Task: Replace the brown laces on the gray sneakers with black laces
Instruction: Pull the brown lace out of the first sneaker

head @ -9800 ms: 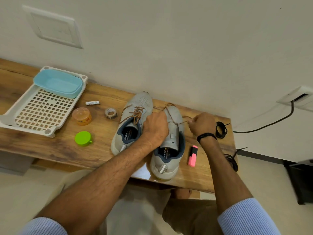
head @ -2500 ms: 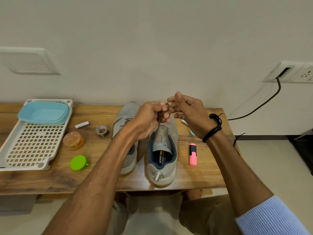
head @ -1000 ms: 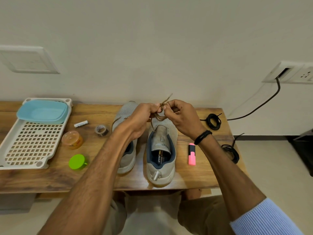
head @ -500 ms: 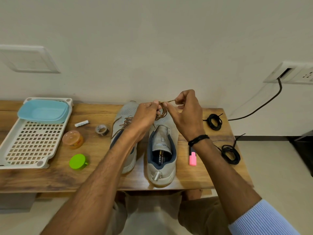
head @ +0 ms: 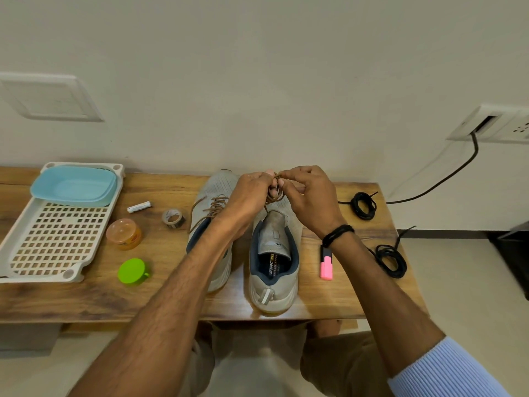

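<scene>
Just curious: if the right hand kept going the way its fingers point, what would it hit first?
Probably the left hand: the right hand's fingers aim at it across the brown lace both pinch; depth unclear.

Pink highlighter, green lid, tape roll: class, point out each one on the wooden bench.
pink highlighter (head: pixel 326 267), head view, on its pink body.
green lid (head: pixel 132 270), head view, middle of its top.
tape roll (head: pixel 175 224), head view, on its outer wall.
</scene>
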Available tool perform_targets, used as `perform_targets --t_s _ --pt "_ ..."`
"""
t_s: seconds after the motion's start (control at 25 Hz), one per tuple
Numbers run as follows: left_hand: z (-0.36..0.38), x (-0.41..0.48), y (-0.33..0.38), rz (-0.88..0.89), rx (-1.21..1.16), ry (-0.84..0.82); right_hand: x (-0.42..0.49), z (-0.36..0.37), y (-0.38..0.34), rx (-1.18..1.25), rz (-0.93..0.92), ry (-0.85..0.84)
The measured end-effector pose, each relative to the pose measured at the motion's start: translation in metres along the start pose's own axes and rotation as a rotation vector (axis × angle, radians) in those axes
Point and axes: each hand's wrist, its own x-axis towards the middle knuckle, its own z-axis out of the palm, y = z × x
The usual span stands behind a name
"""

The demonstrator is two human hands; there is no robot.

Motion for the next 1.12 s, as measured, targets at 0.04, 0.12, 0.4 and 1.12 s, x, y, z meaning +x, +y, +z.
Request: perform_targets --t_s 0.04,0.12,0.4,1.12 --pt "0.0 0.0 0.0 -0.002 -0.014 -0.005 0.0 0.0 0.0 0.017 0.005 -0.019" --pt "-0.002 -0.001 0.0 -0.004 -0.047 -0.015 -0.001 -0.001 -0.002 0.042 0.011 -0.049" --pt "-0.003 0.001 -0.002 0.005 -0.035 0.006 -0.003 -0.003 -0.01 0.046 0.019 0.037" --pt "-0.002 -0.003 -0.005 0.088 0.266 -0.012 -0.003 -0.008 -0.01 0.499 0.434 -0.285"
